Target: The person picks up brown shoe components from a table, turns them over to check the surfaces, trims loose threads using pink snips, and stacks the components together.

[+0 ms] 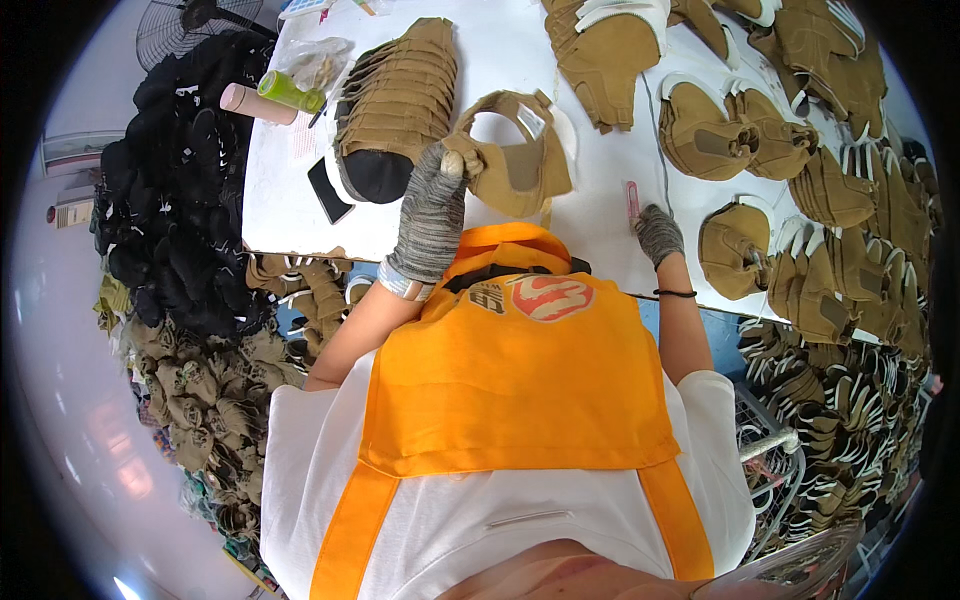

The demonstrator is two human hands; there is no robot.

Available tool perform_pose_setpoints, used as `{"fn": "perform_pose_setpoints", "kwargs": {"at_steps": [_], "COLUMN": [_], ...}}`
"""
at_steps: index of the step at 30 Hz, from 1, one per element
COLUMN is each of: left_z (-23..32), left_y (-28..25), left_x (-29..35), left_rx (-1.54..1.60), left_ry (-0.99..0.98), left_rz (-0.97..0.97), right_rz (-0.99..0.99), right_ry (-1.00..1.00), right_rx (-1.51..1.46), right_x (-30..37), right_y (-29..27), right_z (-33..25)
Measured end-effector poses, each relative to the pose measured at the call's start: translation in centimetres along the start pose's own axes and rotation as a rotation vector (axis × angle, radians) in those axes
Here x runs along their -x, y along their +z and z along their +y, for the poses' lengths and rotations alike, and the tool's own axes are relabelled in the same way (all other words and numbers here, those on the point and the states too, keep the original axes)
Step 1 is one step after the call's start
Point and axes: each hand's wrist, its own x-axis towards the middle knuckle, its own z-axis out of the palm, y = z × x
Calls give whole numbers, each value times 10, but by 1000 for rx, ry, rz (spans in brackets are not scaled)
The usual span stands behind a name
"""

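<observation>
Leftmost, a heap of black shoe parts (175, 180) beside the white table (280, 190), with a heap of olive-tan shoe uppers (200, 400) lower down by the table's near edge. Farther back on the table's left end, a beige tube (255, 103) lying next to a green cylinder (290, 92) and a clear plastic bag (318, 60). Near them, a flat black rectangle (328, 190) just beside an overlapping stack of tan shoe uppers (398, 95) with a black lining showing at its near end. Next, the left hand (430, 215) in a grey knitted glove, raised over the table, fingers closed around one edge of a tan shoe upper (515, 160), thumb on top; upper held up off the table, its open collar loop toward the far side. Below, an orange apron (515, 390) over a white shirt. Rightward, a small pink tool (632, 203) lying on the table, the right hand (658, 235), also in a grey glove, resting on the table with its fingertips touching or just beside that tool; fingers loosely curled, not closed on it as far as can be told. Farther right, many more tan uppers with white lining (800, 170) spread across the table, and a wire basket (770, 440) of similar pieces beyond the table's edge.
</observation>
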Motion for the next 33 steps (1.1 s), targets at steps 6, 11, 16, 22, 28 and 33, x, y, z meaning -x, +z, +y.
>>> {"fn": "perform_pose_setpoints", "kwargs": {"at_steps": [6,11,16,22,28,33], "left_z": [-16,-7,-8,-17,-2,11], "left_y": [-16,-1,-18,-40,-31,-26], "left_x": [-11,-1,13,20,12,24], "left_rx": [398,501,391,221,253,-183], "left_ry": [-83,-160,-158,-377,-434,-278], "left_rz": [-26,-18,-76,55,115,-213], "right_rz": [-655,-450,-310,-261,-307,-197], "right_ry": [-315,-484,-473,-597,-669,-672], "right_rx": [-1318,-1280,-1708,-1399,-1419,-1364], "right_x": [11,63,58,79,83,73], "right_y": [-36,-49,-62,-96,-108,-121], "right_z": [-59,-163,-195,-186,-176,-163]}}
